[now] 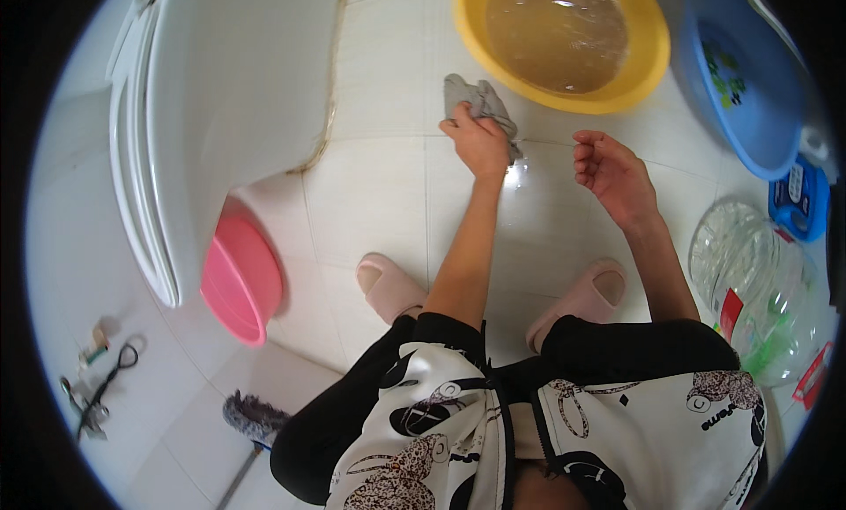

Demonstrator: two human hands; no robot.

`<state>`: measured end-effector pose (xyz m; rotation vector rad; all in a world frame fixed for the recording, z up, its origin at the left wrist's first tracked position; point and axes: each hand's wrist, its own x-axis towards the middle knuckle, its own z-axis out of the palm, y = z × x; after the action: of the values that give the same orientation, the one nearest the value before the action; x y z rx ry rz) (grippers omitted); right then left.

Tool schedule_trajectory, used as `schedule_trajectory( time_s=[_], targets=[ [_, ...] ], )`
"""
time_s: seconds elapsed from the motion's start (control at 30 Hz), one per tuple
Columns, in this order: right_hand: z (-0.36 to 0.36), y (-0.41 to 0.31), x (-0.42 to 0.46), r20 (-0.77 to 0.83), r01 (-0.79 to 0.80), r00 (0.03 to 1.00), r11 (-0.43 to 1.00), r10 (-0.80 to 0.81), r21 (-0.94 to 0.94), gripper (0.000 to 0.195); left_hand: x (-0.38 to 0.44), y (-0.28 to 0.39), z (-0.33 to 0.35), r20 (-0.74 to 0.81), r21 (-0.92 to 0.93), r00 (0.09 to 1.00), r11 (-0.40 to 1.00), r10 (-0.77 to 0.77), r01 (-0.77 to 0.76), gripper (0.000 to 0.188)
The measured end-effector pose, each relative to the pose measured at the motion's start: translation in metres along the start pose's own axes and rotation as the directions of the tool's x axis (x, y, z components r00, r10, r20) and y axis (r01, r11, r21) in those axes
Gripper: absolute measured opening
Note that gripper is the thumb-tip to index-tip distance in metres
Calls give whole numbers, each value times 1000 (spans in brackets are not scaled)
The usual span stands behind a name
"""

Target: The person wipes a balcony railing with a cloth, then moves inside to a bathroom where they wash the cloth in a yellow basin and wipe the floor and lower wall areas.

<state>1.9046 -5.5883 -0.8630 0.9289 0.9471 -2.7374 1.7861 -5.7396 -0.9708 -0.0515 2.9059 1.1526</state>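
My left hand [484, 148] is closed on a crumpled grey cloth [486, 100], pressed down at the tiled floor [377, 199]. A wet, shiny patch shows on the tiles right beside the cloth. My right hand [618, 180] is held over the floor, its fingers loosely curled and nothing in them. Just beyond both hands stands a yellow basin [476, 41] with cloudy brownish water [555, 41] inside. The cloth lies close to the basin's lower left rim.
A white toilet [251, 80] with a stained base seam fills the left. Behind it sits a pink basin [244, 279]. At right are a blue basin [760, 113], a blue detergent bottle [800, 199] and large clear plastic bottles [747, 272]. A fluffy grey brush head [254, 417] lies lower left.
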Motion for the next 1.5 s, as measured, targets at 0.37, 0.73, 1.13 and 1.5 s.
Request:
schedule_trajectory(
  time_s=[0.37,0.73,1.13,1.5],
  targets=[
    [-52,-20,-36,-271,142,955,987,-117,74,29,-96,7,-59,128,-264,983,951,-133,163,35],
    [-68,-37,-74,-419,303,881,943,-221,140,24,-137,-2,33,433,-242,219,346,875,-906,40],
    [-66,3,-81,-418,203,901,963,-114,176,23,171,-46,-23,20,508,951,816,310,-276,32],
    [-23,62,-49,-186,-6,982,999,14,46,57,-59,37,-56,486,-338,740,881,465,-331,30]
  ],
)
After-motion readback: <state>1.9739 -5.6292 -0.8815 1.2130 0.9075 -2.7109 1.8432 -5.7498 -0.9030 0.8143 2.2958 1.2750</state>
